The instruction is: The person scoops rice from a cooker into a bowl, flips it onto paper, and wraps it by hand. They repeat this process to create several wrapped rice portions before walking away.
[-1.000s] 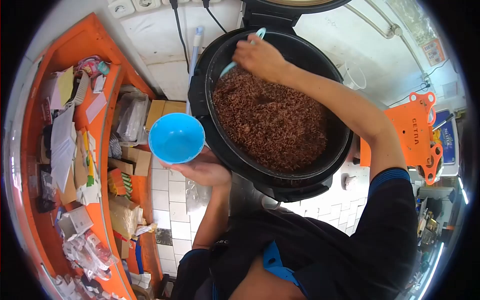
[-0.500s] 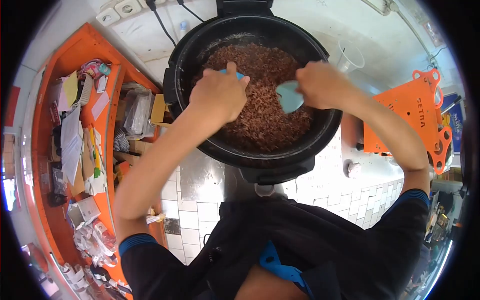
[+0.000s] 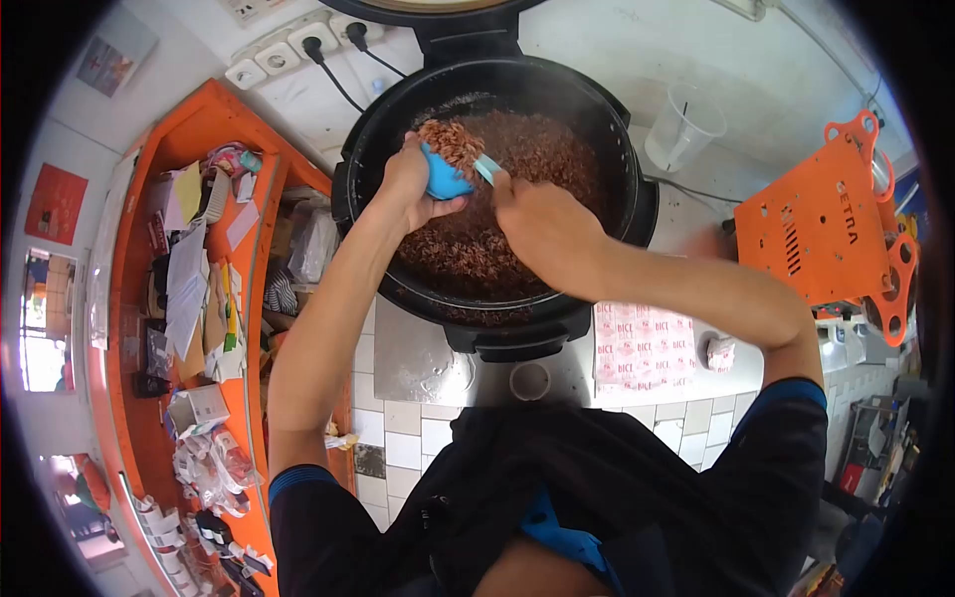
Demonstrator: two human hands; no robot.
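A large black cooker point(image 3: 497, 308) stands open with reddish-brown rice point(image 3: 552, 149) inside. My left hand point(image 3: 406, 184) holds a blue bowl point(image 3: 445, 177) over the left part of the cooker. Rice is heaped above the bowl's rim. My right hand point(image 3: 542, 224) is closed on a light blue-green scoop point(image 3: 487, 167), whose end meets the heaped rice. Most of the scoop is hidden by the rice and my fingers.
At the left stands an orange shelf point(image 3: 249, 348) full of papers and bags. A clear plastic cup point(image 3: 686, 129), an orange SETRA device point(image 3: 816, 229), printed paper sheets point(image 3: 642, 348) and a small white cup point(image 3: 529, 381) are around the cooker.
The blue bowl has come up into view, heaped with rice. My right hand has moved left with the scoop to the bowl. The view has shifted, showing more above the cooker.
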